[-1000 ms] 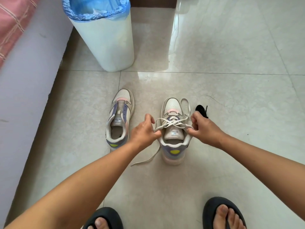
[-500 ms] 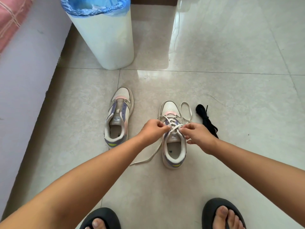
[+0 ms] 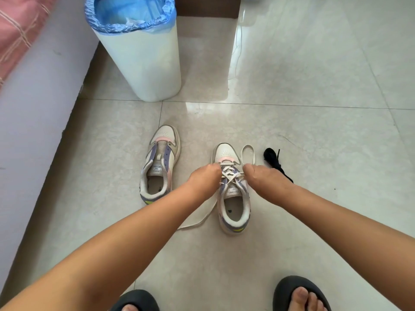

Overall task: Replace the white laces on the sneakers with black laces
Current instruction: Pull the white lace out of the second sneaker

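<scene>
Bin stands at the floor's far left, handy for cast-off laces. Nearer, one sneaker lies already stripped and set aside. The left hand and right hand curl at either side of the second sneaker, seemingly pinching its white lace to loosen the crossings; fingertips are hidden. Black laces wait just right, within reach.

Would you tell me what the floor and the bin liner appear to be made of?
The floor looks like glazed ceramic or stone tile: glossy reflections, straight grout lines. The bin liner looks like thin blue plastic film: translucent, crinkled over the bin's rim.
</scene>
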